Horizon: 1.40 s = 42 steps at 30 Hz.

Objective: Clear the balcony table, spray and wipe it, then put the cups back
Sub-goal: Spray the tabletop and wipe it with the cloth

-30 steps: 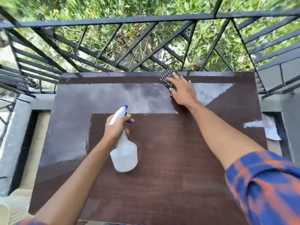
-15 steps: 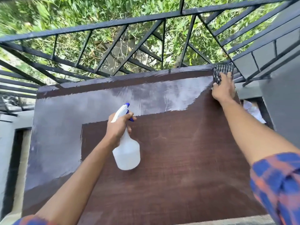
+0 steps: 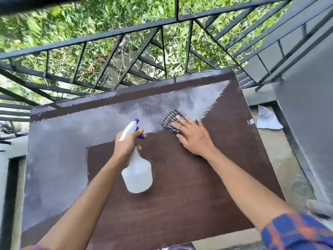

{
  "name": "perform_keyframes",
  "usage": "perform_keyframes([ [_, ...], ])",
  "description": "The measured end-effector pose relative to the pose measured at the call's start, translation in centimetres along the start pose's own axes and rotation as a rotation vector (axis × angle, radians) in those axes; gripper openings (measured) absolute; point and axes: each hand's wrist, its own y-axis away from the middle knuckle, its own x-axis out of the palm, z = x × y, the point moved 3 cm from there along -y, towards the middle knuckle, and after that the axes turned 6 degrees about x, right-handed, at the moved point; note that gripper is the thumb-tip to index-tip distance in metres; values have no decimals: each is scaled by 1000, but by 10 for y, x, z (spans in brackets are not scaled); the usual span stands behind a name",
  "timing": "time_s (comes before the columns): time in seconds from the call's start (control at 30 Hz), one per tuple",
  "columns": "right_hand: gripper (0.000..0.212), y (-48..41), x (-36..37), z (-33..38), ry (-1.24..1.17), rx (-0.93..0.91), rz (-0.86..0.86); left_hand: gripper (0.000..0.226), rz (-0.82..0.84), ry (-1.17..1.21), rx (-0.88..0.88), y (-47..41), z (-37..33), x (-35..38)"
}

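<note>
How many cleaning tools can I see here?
2. A spray bottle, gripped by the left hand over the table, and a checked cloth, pressed flat under the right hand farther back. None seem hidden.

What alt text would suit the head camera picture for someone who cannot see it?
A person's right hand presses a checked cloth flat on a dark brown table, while the left hand holds a white spray bottle over it. A black metal railing and green plants lie beyond.
</note>
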Motion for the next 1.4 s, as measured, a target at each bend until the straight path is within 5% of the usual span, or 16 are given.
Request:
perform_keyframes([
  [0.17,52,24,-43,-123,-108,633,-174,36,9,3,1,13,0,9],
  [0.23,54,37,-51,-143,-120,751,-206,29,19,0,-1,19,1,10],
  [0.47,58,68,-9,-41,-143,997,-268,28,22,-24,26,39,7,3],
  [0.57,60,48,12,37,-191,805,-186,31,8,-26,37,50,9,-5],
  [0.7,62,33,39,132,-180,276,86,47,-11,-30,32,65,16,-19],
  [0.8,59,52,50,149,-58,-57,206,44,-31,-33,25,76,23,-31],
  [0.87,55,69,43,122,-82,-63,159,31,-45,-18,27,82,27,-36],
  [1.17,59,157,-29,-109,-95,858,-91,24,-18,43,56,113,55,-64],
  [1.4,62,217,-1,-27,-157,1087,-179,12,-57,39,62,145,96,-101],
])
